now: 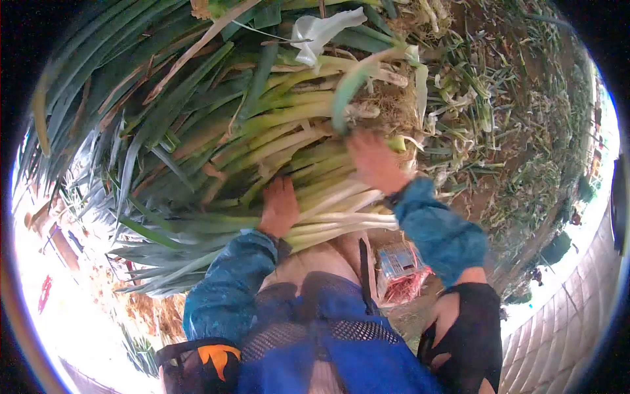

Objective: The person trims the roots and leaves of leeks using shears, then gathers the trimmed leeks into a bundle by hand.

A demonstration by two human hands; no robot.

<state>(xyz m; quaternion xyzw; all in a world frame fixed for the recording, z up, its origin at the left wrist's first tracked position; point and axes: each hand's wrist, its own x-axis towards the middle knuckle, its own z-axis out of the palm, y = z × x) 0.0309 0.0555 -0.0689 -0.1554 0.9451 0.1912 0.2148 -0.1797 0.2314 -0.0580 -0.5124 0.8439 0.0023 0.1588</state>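
A large heap of leeks (pixel 315 138) lies in front of me, green leaves to the left and pale stalks with roots to the right. My left hand (pixel 281 207) rests on the stalks at the near side, back of the hand up, fingers somewhat apart. Over the white ends of the stalks is my right hand (pixel 377 161), its fingers smeared by motion. A curved green strip (pixel 354 88), blurred too, rises from just beyond its fingertips; I cannot tell whether the hand holds it. Several white stalks (pixel 348 220) lie together between my hands and my lap.
White leaf scraps (pixel 321 36) lie on the far side of the heap. Leaf trimmings (pixel 485 111) cover the brown ground to the right. Below my right forearm is a box-like item (pixel 398 261) beside red strands (pixel 405 285). Whitish sheeting (pixel 564 315) spans the lower right.
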